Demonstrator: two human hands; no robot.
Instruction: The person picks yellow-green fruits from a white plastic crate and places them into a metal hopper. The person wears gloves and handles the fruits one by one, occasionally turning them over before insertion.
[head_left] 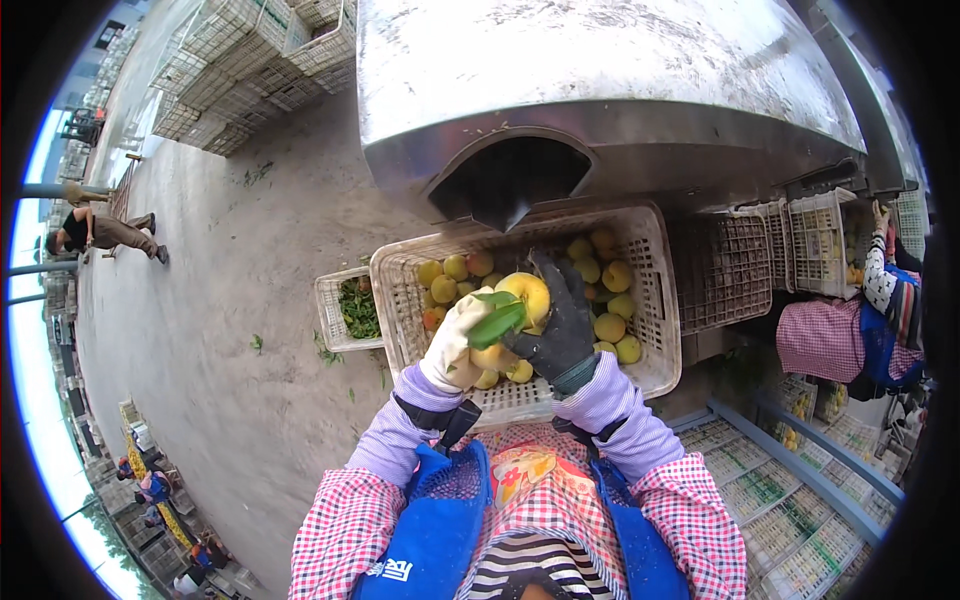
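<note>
A yellow peach [527, 293] with green leaves [497, 325] is raised above a white plastic crate [660, 300]. My right hand [566, 325], in a dark grey glove, curls round the peach from the right. On the other side, my left hand [458, 340], in a white glove, is closed at the leaves; its fingertips are partly hidden by them. Just below the leaves another peach [493, 357] shows between the hands. Several yellow and reddish peaches [617, 275] lie in the crate on both sides of my hands.
A metal machine with a dark chute opening [510, 180] overhangs the crate's far side. To the left, a small crate [330, 335] holds leaves [358, 308]. A brown crate [720, 270] stands at right, with a co-worker's checked clothing [820, 340] beyond. Stacked crates [240, 70] stand far left.
</note>
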